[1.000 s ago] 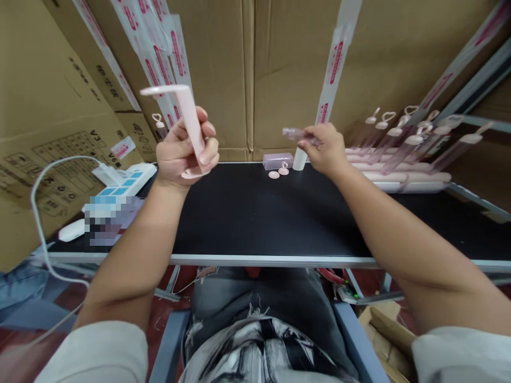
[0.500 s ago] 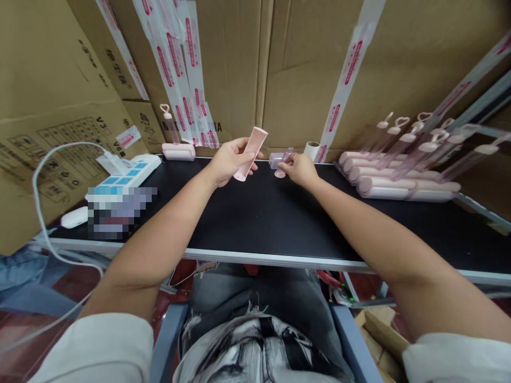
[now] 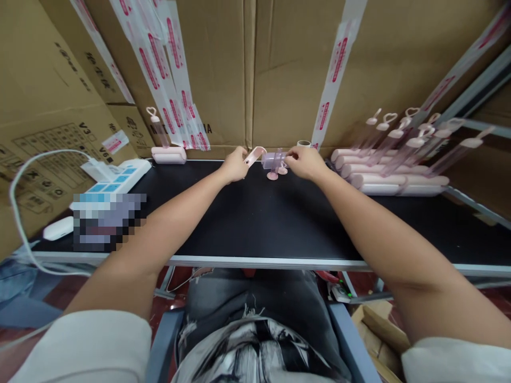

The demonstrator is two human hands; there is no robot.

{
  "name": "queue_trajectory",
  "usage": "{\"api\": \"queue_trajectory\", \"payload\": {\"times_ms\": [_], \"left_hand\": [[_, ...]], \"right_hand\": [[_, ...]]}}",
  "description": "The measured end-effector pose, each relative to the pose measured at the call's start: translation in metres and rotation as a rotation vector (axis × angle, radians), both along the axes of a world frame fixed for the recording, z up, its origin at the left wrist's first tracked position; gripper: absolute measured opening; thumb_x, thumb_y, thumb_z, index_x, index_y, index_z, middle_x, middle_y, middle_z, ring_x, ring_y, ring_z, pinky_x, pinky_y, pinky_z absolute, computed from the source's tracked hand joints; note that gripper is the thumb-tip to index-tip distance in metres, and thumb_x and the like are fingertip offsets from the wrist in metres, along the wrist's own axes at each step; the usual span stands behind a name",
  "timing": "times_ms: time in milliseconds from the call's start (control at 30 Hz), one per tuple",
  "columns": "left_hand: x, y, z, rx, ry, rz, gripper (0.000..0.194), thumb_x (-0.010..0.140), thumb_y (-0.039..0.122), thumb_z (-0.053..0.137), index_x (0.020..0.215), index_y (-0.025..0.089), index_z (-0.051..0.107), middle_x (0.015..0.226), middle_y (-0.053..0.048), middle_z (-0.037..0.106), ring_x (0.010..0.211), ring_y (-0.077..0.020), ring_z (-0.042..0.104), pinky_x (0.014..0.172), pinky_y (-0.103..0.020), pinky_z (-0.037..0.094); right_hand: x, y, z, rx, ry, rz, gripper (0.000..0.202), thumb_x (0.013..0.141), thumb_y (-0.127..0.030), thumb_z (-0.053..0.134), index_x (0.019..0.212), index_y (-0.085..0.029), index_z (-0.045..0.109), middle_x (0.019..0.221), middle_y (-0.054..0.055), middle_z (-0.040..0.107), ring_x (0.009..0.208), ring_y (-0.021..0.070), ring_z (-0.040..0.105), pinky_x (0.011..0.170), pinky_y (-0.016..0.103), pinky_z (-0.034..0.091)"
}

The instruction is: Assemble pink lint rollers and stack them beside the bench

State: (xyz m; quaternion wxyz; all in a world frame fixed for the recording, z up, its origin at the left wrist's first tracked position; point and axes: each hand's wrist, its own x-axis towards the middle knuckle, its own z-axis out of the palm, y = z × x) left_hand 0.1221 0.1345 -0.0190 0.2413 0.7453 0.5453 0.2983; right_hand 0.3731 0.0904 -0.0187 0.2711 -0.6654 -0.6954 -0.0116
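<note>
My left hand (image 3: 235,166) pinches a curved pink plastic shell (image 3: 255,155) by its near end, tilted over the back of the black table. My right hand (image 3: 305,162) is at the back edge, its fingers closed around the end of a translucent purple plastic piece (image 3: 268,160). Two small pink round ends (image 3: 272,176) show below that piece; whether they belong to one part or two I cannot tell. Close behind my right hand stands a white cardboard tube (image 3: 304,143), mostly hidden.
To the right lie several pink cylinders (image 3: 399,184) with clear tubes and heart-loop caps (image 3: 415,142). A similar one (image 3: 169,155) sits at back left. A white power strip (image 3: 120,178) with a cable and a white case (image 3: 59,228) lie left. Cardboard (image 3: 295,69) walls the back.
My left hand has moved right with the pink shell, which has turned and lies lower. My right hand is at the translucent piece's right end, and a second pink round end shows.
</note>
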Motion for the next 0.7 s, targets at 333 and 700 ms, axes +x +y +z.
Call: {"api": "queue_trajectory", "payload": {"times_ms": [333, 700], "left_hand": [[0.051, 0.005, -0.002, 0.299, 0.367, -0.085, 0.043, 0.087, 0.005, 0.064, 0.129, 0.013, 0.062, 0.133, -0.024, 0.069, 0.115, -0.0367, 0.071, 0.099, -0.049, 0.054], [0.072, 0.026, -0.006, 0.415, 0.51, -0.229, 0.037, 0.101, 0.021, 0.058, 0.137, 0.012, 0.064, 0.134, -0.022, 0.072, 0.122, -0.0344, 0.069, 0.101, -0.043, 0.051]], "right_hand": [[0.008, 0.0, -0.011, -0.15, -0.087, 0.069, 0.034, 0.094, -0.023, 0.069, 0.124, -0.02, 0.086, 0.125, 0.013, 0.084, 0.119, 0.0344, 0.076, 0.1, 0.04, 0.057], [0.011, -0.012, -0.002, -0.191, -0.023, 0.146, 0.038, 0.092, -0.015, 0.066, 0.122, -0.022, 0.088, 0.11, 0.009, 0.086, 0.106, 0.0277, 0.078, 0.09, 0.034, 0.055]]}}
